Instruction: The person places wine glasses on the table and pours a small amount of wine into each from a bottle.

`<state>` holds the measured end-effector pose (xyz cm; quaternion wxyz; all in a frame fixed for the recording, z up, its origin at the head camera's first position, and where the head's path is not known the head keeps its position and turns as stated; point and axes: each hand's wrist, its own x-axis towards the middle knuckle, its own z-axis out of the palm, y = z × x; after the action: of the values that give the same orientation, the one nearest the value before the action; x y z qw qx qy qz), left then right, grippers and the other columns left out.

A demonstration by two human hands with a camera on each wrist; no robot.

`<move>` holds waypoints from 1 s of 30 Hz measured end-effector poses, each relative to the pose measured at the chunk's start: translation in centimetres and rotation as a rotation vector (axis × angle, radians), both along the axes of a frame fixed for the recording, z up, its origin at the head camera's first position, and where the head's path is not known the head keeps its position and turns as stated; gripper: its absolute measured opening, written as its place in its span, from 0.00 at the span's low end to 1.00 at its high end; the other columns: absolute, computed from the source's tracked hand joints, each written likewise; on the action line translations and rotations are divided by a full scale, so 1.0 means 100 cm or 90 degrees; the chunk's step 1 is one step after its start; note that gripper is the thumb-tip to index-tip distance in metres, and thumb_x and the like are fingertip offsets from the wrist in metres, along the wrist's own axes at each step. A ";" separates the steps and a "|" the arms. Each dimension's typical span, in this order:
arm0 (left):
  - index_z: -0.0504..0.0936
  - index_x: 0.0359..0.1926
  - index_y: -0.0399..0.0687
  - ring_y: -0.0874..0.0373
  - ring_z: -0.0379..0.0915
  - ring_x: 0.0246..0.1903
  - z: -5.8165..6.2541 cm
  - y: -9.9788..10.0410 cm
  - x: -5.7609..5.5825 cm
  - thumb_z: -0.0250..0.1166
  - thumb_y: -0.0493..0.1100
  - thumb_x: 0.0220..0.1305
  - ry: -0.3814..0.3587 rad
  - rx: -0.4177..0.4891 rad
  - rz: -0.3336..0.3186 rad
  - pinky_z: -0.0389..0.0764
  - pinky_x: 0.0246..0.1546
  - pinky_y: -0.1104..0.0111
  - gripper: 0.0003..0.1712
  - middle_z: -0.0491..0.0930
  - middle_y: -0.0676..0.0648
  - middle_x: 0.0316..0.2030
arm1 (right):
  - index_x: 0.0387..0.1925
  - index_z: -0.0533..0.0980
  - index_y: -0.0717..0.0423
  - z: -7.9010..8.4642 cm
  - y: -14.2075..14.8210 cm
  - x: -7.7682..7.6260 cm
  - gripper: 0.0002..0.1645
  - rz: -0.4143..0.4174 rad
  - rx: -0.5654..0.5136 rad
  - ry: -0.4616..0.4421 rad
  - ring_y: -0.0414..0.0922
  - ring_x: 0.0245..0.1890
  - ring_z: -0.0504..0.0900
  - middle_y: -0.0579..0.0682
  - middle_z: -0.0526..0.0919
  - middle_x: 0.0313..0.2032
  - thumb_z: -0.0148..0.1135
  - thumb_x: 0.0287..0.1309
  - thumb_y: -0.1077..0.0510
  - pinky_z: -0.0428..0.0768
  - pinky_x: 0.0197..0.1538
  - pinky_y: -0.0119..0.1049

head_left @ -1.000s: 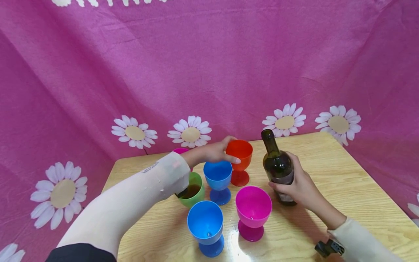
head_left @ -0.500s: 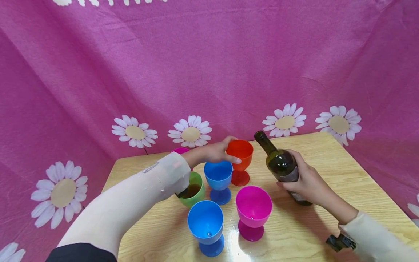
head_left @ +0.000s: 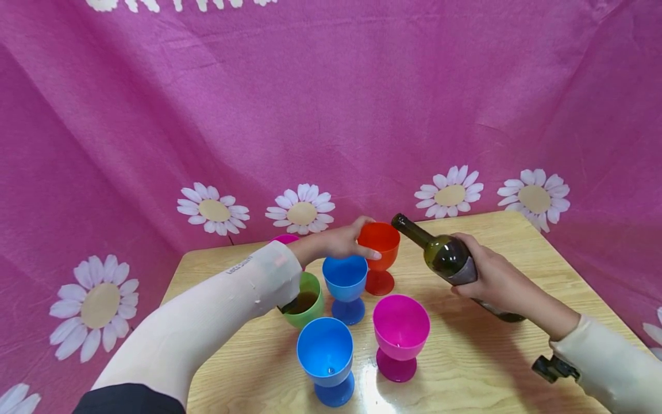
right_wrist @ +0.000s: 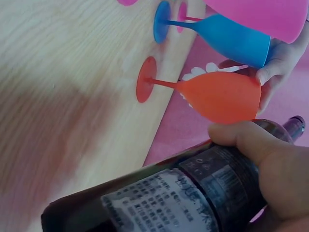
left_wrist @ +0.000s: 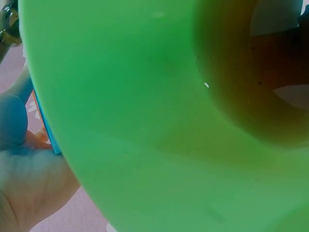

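Note:
My left hand (head_left: 342, 240) holds the orange-red goblet (head_left: 383, 261) by its bowl, thumb along the near side. The goblet stands upright on its foot on the table. In my right hand (head_left: 493, 279) is a dark green wine bottle (head_left: 446, 256), gripped around the body and tilted left, its mouth by the goblet's right rim. No liquid stream shows. In the right wrist view the bottle's printed label (right_wrist: 159, 205) faces the camera. A green cup (left_wrist: 120, 96) with brown liquid (left_wrist: 270, 63) fills most of the left wrist view, under my left forearm.
A blue goblet (head_left: 345, 282) stands just in front of the orange-red one. Nearer are another blue goblet (head_left: 324, 352) and a pink goblet (head_left: 400, 328). A second pink one (head_left: 285, 237) is mostly hidden behind my left forearm. A pink flowered cloth (head_left: 331, 115) hangs behind the wooden table (head_left: 558, 287).
My right hand has moved right while tipping the bottle from near upright to a steep slant, bringing its mouth left to the goblet. My left hand and the goblets stay put.

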<state>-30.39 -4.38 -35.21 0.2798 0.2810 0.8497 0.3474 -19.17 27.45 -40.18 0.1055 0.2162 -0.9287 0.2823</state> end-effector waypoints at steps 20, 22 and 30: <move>0.52 0.78 0.52 0.47 0.65 0.67 0.000 0.000 0.001 0.72 0.46 0.66 -0.009 0.010 0.011 0.76 0.63 0.53 0.49 0.70 0.43 0.66 | 0.68 0.60 0.52 0.021 0.009 -0.004 0.58 -0.010 0.127 -0.093 0.51 0.36 0.80 0.59 0.81 0.38 0.85 0.37 0.54 0.76 0.31 0.44; 0.51 0.79 0.54 0.46 0.64 0.69 0.000 0.000 0.001 0.72 0.47 0.66 -0.014 0.011 0.012 0.75 0.65 0.52 0.50 0.68 0.43 0.69 | 0.68 0.61 0.52 0.022 0.010 -0.004 0.58 -0.007 0.129 -0.093 0.50 0.35 0.80 0.58 0.81 0.38 0.85 0.37 0.54 0.76 0.31 0.44; 0.54 0.81 0.62 0.45 0.61 0.71 -0.002 0.002 -0.002 0.72 0.46 0.65 -0.045 0.022 0.008 0.75 0.64 0.52 0.50 0.66 0.44 0.71 | 0.68 0.61 0.52 0.021 0.011 -0.007 0.60 -0.010 0.129 -0.111 0.51 0.35 0.79 0.59 0.81 0.37 0.86 0.35 0.54 0.76 0.30 0.44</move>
<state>-30.57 -4.22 -35.39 0.3025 0.2684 0.8348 0.3736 -19.86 28.59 -38.04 0.0044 0.1934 -0.9597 0.2040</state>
